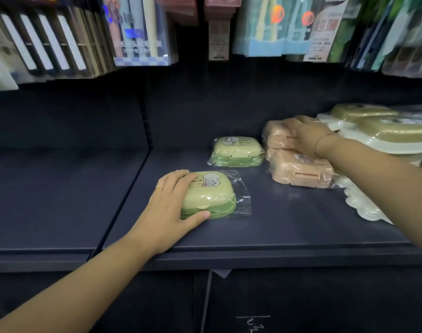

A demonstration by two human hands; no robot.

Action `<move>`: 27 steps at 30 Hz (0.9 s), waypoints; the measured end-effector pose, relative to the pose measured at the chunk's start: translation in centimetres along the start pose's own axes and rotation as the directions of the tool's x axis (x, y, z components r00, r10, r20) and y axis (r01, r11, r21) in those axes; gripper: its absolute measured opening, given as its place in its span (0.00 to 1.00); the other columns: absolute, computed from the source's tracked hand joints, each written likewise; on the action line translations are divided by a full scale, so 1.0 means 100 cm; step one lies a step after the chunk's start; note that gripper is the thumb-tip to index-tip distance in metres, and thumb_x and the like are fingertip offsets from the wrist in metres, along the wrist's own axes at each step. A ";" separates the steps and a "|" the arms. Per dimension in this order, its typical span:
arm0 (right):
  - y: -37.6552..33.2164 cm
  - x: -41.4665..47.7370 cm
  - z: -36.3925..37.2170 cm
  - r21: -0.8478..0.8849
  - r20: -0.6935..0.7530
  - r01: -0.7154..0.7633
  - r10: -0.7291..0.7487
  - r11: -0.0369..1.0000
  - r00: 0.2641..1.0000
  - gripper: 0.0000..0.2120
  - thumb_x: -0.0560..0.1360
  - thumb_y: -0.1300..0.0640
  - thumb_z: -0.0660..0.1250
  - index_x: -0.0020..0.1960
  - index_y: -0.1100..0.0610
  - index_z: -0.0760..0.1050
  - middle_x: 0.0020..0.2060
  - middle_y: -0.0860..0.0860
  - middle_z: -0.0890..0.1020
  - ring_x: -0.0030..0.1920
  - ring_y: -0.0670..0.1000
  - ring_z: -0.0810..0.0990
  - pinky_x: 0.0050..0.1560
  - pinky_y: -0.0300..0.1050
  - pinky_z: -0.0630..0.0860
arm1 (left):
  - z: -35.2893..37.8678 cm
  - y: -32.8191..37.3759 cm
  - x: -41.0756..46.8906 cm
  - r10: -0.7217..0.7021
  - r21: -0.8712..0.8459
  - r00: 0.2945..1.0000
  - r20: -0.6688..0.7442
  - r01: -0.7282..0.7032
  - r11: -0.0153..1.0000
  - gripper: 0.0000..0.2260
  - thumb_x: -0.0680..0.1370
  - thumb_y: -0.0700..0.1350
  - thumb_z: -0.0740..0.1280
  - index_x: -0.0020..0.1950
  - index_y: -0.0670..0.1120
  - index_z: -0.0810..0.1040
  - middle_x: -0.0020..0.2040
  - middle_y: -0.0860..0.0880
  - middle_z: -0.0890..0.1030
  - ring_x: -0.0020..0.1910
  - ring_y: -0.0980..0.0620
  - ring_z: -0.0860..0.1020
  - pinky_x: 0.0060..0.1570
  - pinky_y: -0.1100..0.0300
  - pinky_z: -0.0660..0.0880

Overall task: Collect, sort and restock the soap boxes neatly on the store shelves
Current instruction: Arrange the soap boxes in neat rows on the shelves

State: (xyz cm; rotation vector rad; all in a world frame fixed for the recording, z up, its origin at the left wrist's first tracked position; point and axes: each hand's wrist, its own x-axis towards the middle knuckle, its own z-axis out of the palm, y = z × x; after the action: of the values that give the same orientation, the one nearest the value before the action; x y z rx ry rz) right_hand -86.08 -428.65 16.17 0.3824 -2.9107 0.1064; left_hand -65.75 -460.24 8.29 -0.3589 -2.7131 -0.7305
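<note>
My left hand (pixel 171 203) grips a green soap box (pixel 212 194) in clear wrap, thumb on its front edge and fingers over its lid, near the front of the dark shelf (pixel 265 224). A second green soap box (pixel 237 151) lies farther back. To the right, a peach soap box (pixel 301 170) lies in front of a stack of peach boxes (pixel 274 135). My right hand (pixel 306 135) lies on top of that rear peach stack with fingers curled over it.
Olive and cream soap dishes (pixel 378 131) in plastic are piled at the far right, with a scalloped cream tray (pixel 363 205) nearer the front. Packaged goods (pixel 137 32) hang above the shelf. A vertical divider (pixel 146 126) separates the left shelf bay (pixel 61 188).
</note>
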 end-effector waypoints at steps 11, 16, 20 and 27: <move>-0.150 -0.105 0.021 0.267 0.205 0.425 -0.482 0.865 0.852 0.52 0.63 0.36 0.75 0.78 0.45 0.51 0.74 0.46 0.61 0.73 0.51 0.60 0.73 0.48 0.58 | -0.003 0.006 -0.003 -0.030 -0.185 0.996 0.089 0.047 0.982 0.52 0.63 0.76 0.64 0.79 0.55 0.48 0.76 0.66 0.49 0.74 0.62 0.57 0.70 0.59 0.63; -0.128 -0.078 0.002 0.184 0.104 0.354 -0.376 0.917 0.921 0.51 0.61 0.38 0.77 0.77 0.47 0.57 0.72 0.49 0.67 0.70 0.54 0.66 0.68 0.45 0.63 | -0.002 0.007 -0.001 -0.139 -0.011 0.983 0.124 0.141 0.990 0.53 0.65 0.76 0.58 0.80 0.53 0.39 0.80 0.58 0.45 0.78 0.56 0.49 0.77 0.55 0.50; -0.098 -0.038 -0.014 0.171 -0.066 0.309 -0.302 0.936 0.951 0.51 0.58 0.35 0.76 0.75 0.49 0.60 0.68 0.53 0.70 0.67 0.59 0.67 0.69 0.54 0.65 | 0.000 0.004 0.003 -0.177 0.154 0.965 0.195 0.148 0.977 0.50 0.66 0.76 0.49 0.81 0.50 0.46 0.80 0.53 0.51 0.78 0.55 0.48 0.77 0.55 0.44; -0.094 0.007 0.002 0.117 -0.001 0.260 -0.262 0.958 0.965 0.46 0.66 0.44 0.77 0.76 0.51 0.57 0.73 0.52 0.66 0.73 0.54 0.63 0.76 0.53 0.52 | 0.001 0.000 0.006 -0.172 0.238 0.951 0.256 0.111 0.965 0.42 0.70 0.74 0.48 0.78 0.54 0.58 0.79 0.55 0.56 0.78 0.56 0.50 0.77 0.56 0.45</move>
State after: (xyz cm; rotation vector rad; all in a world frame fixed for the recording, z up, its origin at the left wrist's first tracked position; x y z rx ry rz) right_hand -84.32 -437.93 16.55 0.7855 -2.8435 0.2334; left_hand -66.38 -460.10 8.40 -0.2266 -3.0721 -0.4312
